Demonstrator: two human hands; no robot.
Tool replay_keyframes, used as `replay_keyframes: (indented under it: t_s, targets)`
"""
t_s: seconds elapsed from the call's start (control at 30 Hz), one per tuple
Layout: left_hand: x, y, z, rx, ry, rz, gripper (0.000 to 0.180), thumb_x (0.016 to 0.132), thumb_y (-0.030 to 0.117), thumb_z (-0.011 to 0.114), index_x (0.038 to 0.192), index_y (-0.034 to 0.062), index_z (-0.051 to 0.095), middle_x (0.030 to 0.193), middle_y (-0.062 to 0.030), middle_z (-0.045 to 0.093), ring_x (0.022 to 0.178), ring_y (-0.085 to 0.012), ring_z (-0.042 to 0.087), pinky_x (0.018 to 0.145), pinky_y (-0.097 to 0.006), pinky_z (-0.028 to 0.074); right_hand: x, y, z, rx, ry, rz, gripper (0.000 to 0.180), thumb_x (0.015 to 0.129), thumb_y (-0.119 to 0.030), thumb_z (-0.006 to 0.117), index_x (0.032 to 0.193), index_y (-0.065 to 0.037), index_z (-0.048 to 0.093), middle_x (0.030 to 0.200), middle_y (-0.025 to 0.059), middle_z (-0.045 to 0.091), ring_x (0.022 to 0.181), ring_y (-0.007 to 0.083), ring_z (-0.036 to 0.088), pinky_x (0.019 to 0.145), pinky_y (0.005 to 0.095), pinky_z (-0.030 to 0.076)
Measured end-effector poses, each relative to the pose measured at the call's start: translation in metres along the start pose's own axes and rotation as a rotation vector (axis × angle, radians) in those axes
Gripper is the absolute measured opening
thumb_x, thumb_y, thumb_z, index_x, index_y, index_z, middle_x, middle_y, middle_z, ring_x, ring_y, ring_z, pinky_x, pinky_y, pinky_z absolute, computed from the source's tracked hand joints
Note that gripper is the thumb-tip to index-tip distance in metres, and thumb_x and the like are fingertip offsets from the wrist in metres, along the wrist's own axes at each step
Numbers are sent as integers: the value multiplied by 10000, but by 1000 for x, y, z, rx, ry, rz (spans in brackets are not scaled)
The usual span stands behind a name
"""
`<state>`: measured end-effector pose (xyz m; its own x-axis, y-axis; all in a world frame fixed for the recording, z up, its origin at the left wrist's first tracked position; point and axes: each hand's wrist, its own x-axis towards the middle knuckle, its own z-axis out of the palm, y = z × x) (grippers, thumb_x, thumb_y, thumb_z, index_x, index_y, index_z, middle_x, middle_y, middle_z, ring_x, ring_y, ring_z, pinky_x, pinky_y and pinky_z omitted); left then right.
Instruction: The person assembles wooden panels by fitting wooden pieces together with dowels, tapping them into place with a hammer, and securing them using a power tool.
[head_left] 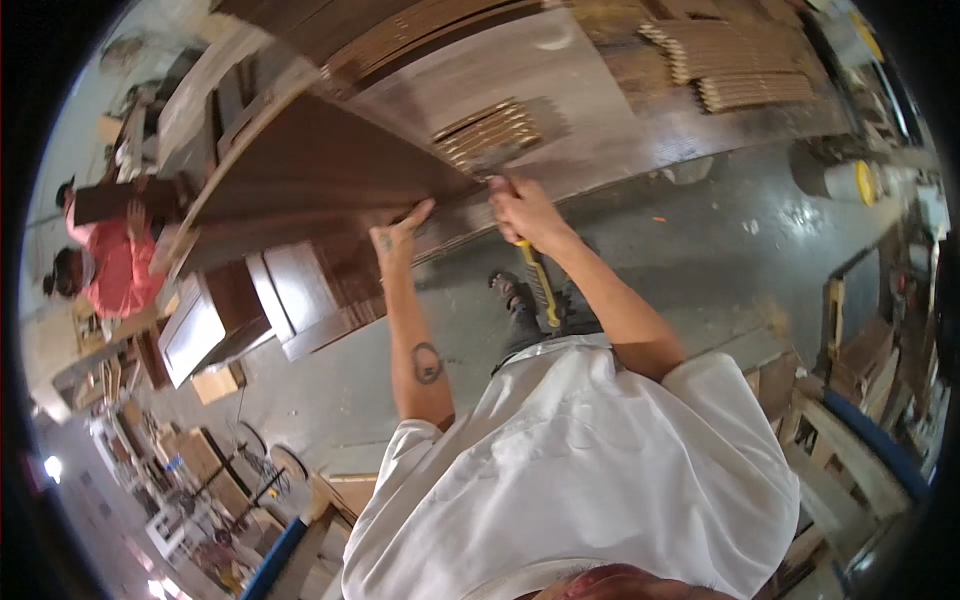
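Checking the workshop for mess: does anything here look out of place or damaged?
Nothing stands out. The left hand steadies the dark wooden panel and the right hand grips a yellow-handled tool at its edge.

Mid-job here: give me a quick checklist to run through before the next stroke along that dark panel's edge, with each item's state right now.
1. Right hand has a firm hold on the yellow-handled tool: ok, fingers wrapped around its upper end.
2. Tool's working end sits on the edge of the dark wooden panel: cannot tell, the hand hides it.
3. Left hand steadies the panel: ok, pressed flat at the edge.
4. Left fingers out of the tool's path: not ok, they rest close beside the right hand.
5. Stack of light wood strips out of the way: ok, it lies further in on the panel.
6. Person in red keeps away: ok, standing off to the left.
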<state>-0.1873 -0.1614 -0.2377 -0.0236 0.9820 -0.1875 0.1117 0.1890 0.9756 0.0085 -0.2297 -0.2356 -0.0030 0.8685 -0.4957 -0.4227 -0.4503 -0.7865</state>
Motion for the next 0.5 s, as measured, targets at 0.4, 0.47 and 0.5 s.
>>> replay_keyframes:
  t_s: [0.4,0.47,0.5]
  targets:
    - [17,-10,-1,-358,-113,137,388,638,-94,765,983,-46,593,942,-80,593,866,-178,577,809,-278,503,-5,-14,6,19,-38,-7,347,997,-324,455,757,-75,433,541,-34,343,404,77,317,372,260,273]
    - [15,-4,5,-168,-32,106,416,630,-44,801,996,-18,603,929,-64,591,862,-182,567,820,-283,483,-3,-22,-7,39,-45,16,317,996,-296,456,770,-76,435,542,-33,342,409,76,321,374,259,270]
    - [11,0,12,-239,13,95,452,621,-20,820,1014,-10,597,953,-55,588,860,-183,567,820,-290,477,-4,-23,-15,81,-38,33,305,994,-295,459,783,-76,436,543,-32,346,410,75,321,373,255,269]
